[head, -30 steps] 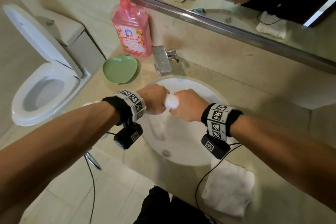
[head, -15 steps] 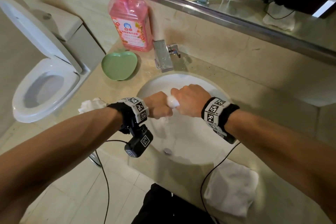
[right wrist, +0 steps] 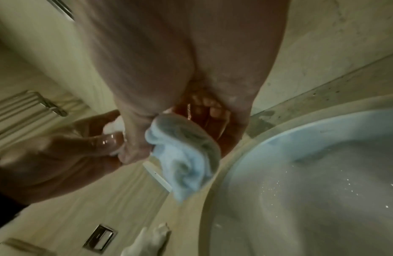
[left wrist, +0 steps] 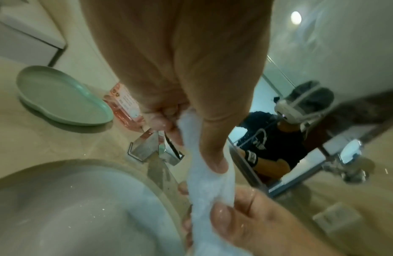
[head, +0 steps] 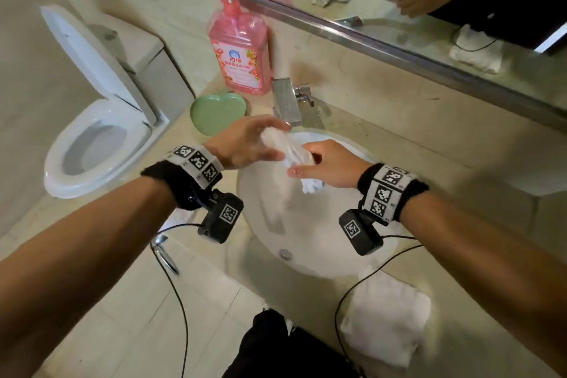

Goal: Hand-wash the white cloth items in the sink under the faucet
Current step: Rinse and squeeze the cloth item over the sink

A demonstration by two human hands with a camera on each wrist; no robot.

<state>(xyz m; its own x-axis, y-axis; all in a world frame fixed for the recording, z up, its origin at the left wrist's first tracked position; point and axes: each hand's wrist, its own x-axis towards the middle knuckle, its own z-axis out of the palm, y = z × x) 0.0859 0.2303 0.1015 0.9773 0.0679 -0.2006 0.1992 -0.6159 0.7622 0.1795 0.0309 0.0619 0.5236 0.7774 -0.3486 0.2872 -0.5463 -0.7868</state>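
Observation:
A wet, twisted white cloth (head: pixel 291 152) hangs over the white sink (head: pixel 276 224), just below the chrome faucet (head: pixel 287 101). My left hand (head: pixel 267 144) pinches its upper end between thumb and fingers. My right hand (head: pixel 302 159) grips it lower down, and a short tail (head: pixel 313 186) dangles beneath. In the left wrist view my thumb presses the cloth (left wrist: pixel 204 181), with the right hand's thumb (left wrist: pixel 224 213) below it. The right wrist view shows the bunched cloth (right wrist: pixel 186 155) under my palm and the left hand (right wrist: pixel 70 138) beyond. I see no water stream.
A pink soap bottle (head: pixel 239 49) and a green heart-shaped dish (head: pixel 217 112) stand left of the faucet. A folded white towel (head: pixel 386 325) lies on the counter's front right. Another crumpled white cloth (head: pixel 181 218) lies under my left wrist. An open toilet (head: pixel 98 138) is at the left.
Both fists were wringing the cloth tightly together over the basin. Now the hands have moved up toward the faucet and the cloth is drawn out longer between them.

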